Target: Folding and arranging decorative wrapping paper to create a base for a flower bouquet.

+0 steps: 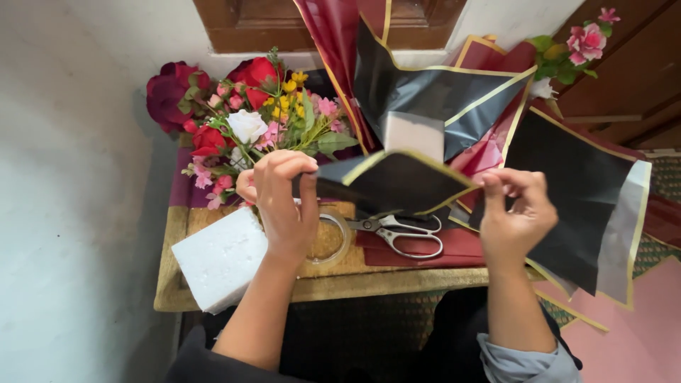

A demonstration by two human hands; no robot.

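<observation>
Head view, looking down over a small low table (213,301) with a worn yellowish top. Left hand (284,202) raised above the table, fingers curled and pressed together on the left edge of a black wrapping sheet (397,181) with a gold border. Right hand (518,213) level with it, thumb and fingertips pinching the right end of the same sheet near its gold rim. Sheet held in the air between both hands, folded or bowed into a flat boat shape, well above the tabletop and not touching it.

Directly beneath the sheet, on the table: silver scissors (401,230) lying flat on a dark red sheet (440,248), blades pointing left toward a roll of clear tape (328,237). Roll partly hidden behind the left wrist. Just left of the roll, a white foam block (220,259) overhanging the table's front edge.

Behind the left hand, a bunch of artificial flowers (248,117), red, white, pink and yellow, resting against the wall. Behind the held sheet, more black and dark red gold-edged sheets (440,92) standing upright, with a white block (413,135) among them. To the right, another large black sheet (574,191) hanging down past the right hand. At upper right, a small pink flower sprig (585,39). At lower right, a pink sheet (631,333) on the floor.
</observation>
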